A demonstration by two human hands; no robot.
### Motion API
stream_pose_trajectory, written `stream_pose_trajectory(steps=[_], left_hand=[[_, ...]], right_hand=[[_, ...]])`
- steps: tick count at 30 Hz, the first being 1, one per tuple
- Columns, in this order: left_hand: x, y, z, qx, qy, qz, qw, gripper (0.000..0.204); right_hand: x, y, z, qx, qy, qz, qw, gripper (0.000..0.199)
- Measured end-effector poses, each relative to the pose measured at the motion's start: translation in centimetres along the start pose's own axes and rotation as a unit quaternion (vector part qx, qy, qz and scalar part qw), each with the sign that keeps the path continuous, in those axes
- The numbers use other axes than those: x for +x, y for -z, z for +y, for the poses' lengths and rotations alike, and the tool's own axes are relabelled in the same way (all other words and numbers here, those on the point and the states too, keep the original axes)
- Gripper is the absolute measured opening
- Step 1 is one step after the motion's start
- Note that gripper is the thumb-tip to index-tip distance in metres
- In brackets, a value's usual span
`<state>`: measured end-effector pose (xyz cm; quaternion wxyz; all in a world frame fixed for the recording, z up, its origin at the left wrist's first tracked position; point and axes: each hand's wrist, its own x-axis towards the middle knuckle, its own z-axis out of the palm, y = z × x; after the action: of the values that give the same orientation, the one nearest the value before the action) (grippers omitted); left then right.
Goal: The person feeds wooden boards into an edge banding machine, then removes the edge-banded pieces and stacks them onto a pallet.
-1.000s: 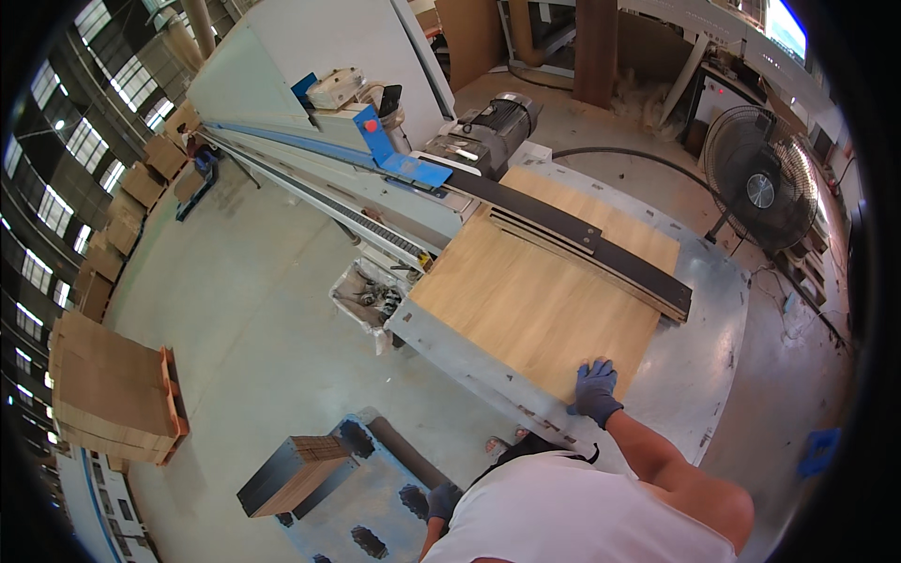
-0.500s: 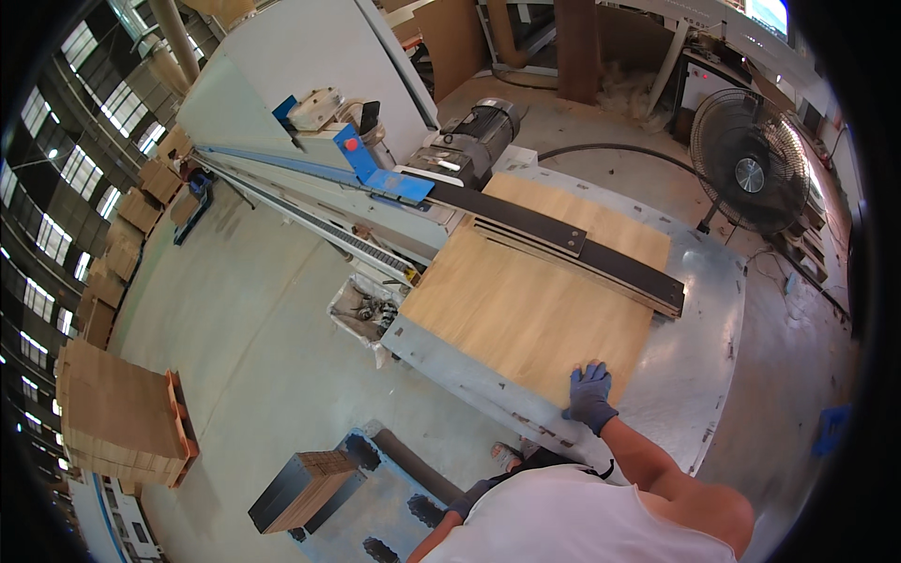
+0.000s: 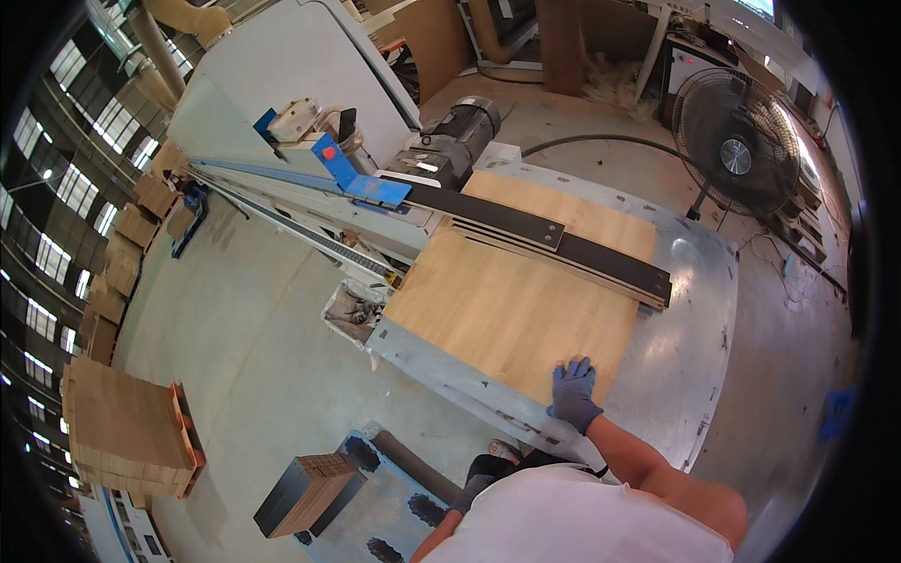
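My right hand (image 3: 574, 392), in a grey-blue glove, lies flat on the near edge of a wood-grain panel (image 3: 516, 310), fingers spread. The panel rests on a metal machine table (image 3: 680, 347). Dark narrow strips (image 3: 601, 253) lie across its far part, end to end. My left hand (image 3: 474, 492), gloved too, hangs low by my leg near a worn blue-edged platform (image 3: 413, 488); its fingers are hidden. On that platform stands a stack of dark-faced boards (image 3: 310, 493).
Left of the panel runs a long machine with a blue guide arm (image 3: 371, 188) and a motor (image 3: 460, 141). A black fan (image 3: 737, 141) stands at the far right. A scrap bin (image 3: 355, 311) sits below the table's left corner. Stacked brown boards (image 3: 127, 427) rest on a pallet at left.
The whole view has shifted slightly, so the table and machine appear a little further left. My right hand stays flat on the panel; the strips keep their place on it.
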<state>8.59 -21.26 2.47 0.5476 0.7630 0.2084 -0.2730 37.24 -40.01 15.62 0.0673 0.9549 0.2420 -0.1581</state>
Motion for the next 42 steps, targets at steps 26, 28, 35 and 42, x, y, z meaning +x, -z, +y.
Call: stream_pose_trajectory(steps=[26,28,35,42], left_hand=[[0.7,3.6,-2.4,0.064,-0.037,0.055,0.996,0.023],[0.5,4.1,-2.9,0.064,-0.036,0.073,0.995,0.023],[-4.3,6.7,-6.8,0.128,-0.097,0.188,0.969,0.020],[-9.1,6.5,-9.4,0.088,0.040,0.226,0.969,0.019]], right_hand=[[0.2,-0.5,-0.3,0.006,-0.018,-0.004,1.000,0.102],[0.3,-0.5,-0.4,0.007,-0.015,-0.008,1.000,0.102],[0.6,-0.4,-0.6,-0.005,-0.025,-0.021,0.999,0.105],[0.5,-0.1,-0.4,0.001,-0.030,-0.047,0.998,0.105]])
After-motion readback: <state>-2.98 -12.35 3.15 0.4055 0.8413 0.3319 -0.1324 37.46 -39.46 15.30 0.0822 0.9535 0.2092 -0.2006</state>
